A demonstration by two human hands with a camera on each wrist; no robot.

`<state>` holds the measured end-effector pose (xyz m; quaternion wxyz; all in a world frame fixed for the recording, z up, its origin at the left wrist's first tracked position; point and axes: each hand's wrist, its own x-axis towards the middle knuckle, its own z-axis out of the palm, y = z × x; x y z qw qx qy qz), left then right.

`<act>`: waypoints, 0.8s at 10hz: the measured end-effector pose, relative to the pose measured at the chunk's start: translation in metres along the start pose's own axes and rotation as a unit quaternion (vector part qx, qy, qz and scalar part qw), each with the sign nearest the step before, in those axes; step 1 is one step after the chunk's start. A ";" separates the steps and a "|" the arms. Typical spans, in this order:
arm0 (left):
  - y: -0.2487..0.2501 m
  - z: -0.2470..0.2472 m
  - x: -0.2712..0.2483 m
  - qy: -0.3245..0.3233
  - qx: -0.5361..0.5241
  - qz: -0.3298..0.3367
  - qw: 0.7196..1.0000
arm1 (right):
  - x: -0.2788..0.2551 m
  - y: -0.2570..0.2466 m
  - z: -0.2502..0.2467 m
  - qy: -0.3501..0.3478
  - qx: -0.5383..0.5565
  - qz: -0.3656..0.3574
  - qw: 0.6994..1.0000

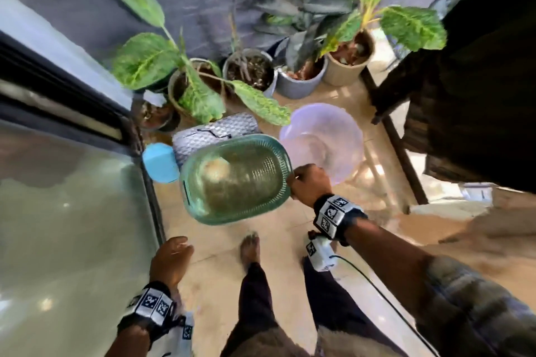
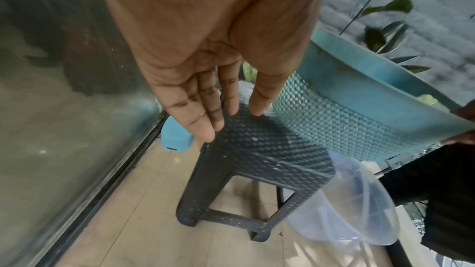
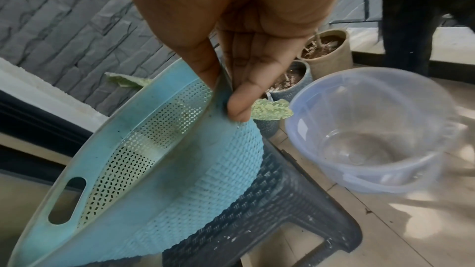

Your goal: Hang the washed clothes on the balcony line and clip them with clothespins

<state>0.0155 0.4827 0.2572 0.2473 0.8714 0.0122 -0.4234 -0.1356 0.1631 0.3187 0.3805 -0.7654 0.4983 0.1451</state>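
— What's on the left side?

— A glass door (image 1: 72,197), and beside it the left hand (image 1: 171,261), its grip slack: fingers (image 2: 203,107) straight and together, holding nothing, hanging above a dark woven-pattern stool (image 2: 259,159).

— And the basket?

— The laundry basket (image 1: 235,180) is pale turquoise plastic, oval, its walls pierced with small slots, a broad smooth rim, and a cut-out handle slot (image 3: 67,200) at one end. It hangs tilted in the air over the stool. Something pale shows inside, too blurred to name.

— Who has it?

— The right hand (image 1: 310,182); its grip is closed on the rim, thumb (image 3: 203,58) inside, fingers outside.

— Further right?

— A clear plastic bucket (image 3: 372,129) on the tiled floor (image 1: 208,278), just beside the stool, and dark cloth (image 1: 478,81) hanging at the far right.
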 end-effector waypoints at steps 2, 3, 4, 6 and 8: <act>-0.019 -0.008 0.080 0.023 -0.008 -0.011 1.000 | 0.066 -0.041 0.063 0.015 -0.006 -0.016 1.000; -0.005 0.002 0.108 0.007 -0.034 -0.004 0.999 | 0.082 -0.039 0.072 0.044 0.011 -0.020 0.999; 0.007 0.016 0.132 -0.015 -0.066 0.000 0.998 | 0.094 -0.035 0.077 0.047 0.013 -0.016 0.999; 0.036 0.029 0.137 0.026 -0.034 0.009 0.999 | 0.103 -0.022 0.080 0.025 -0.004 0.009 1.000; 0.027 0.027 0.128 0.004 -0.027 0.043 0.999 | 0.093 -0.003 0.071 0.013 0.019 -0.039 0.999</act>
